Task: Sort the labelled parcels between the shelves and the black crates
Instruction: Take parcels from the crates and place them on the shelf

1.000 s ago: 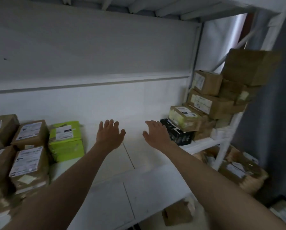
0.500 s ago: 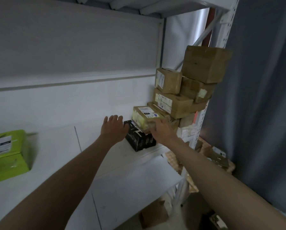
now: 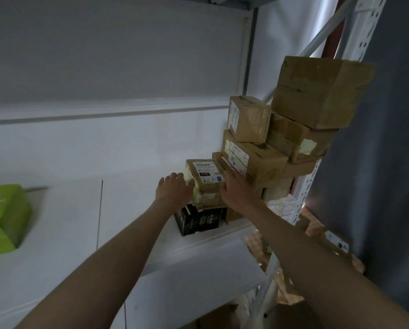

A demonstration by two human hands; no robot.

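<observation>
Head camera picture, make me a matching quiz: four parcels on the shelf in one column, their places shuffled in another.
1 green parcel
2 black box
3 parcel marked 2-1-8
4 biggest brown box

A top of the stack
B far left of the shelf
C between left hand and right hand
D under the marked parcel

1-B, 2-D, 3-C, 4-A

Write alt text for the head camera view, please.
Two bare hands, left hand and right hand, touch either side of a labelled parcel sitting on a black box on a white shelf, beside stacked cardboard boxes.
</observation>
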